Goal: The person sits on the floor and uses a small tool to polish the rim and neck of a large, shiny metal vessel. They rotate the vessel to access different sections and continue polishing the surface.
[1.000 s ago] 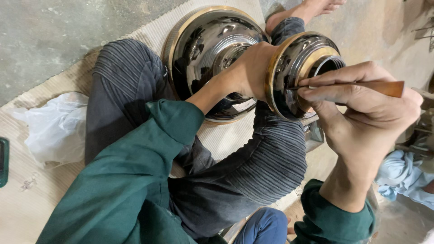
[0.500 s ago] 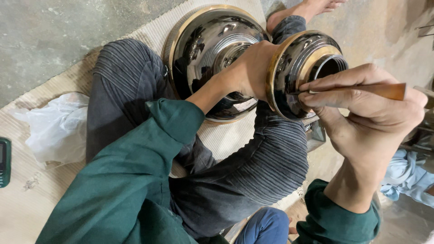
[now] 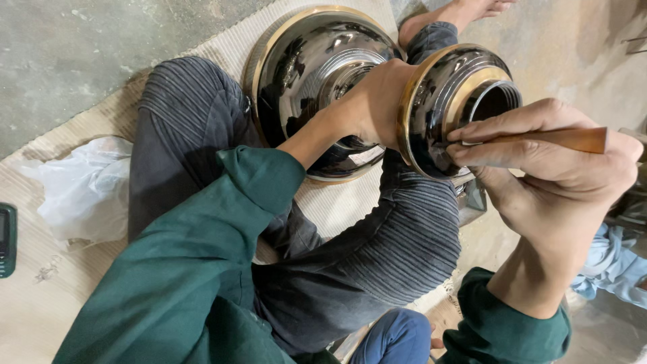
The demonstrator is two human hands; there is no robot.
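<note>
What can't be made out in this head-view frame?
- Left hand: its fingers sit behind the shiny metal pot.
- Wooden-handled tool: its tip is covered by the right hand.
- Green device: cut off by the left edge.
- Large metal bowl: partly blocked by the left forearm.

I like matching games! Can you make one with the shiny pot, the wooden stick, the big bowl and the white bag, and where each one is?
Things:
1. shiny pot
2. wooden stick
3. big bowl
4. white bag

Places:
A. lying on the mat at the left
B. pinched in the right hand
C. resting on the mat beside the knee
D. held up by the left hand

Pairs: 1-D, 2-B, 3-C, 4-A
</note>
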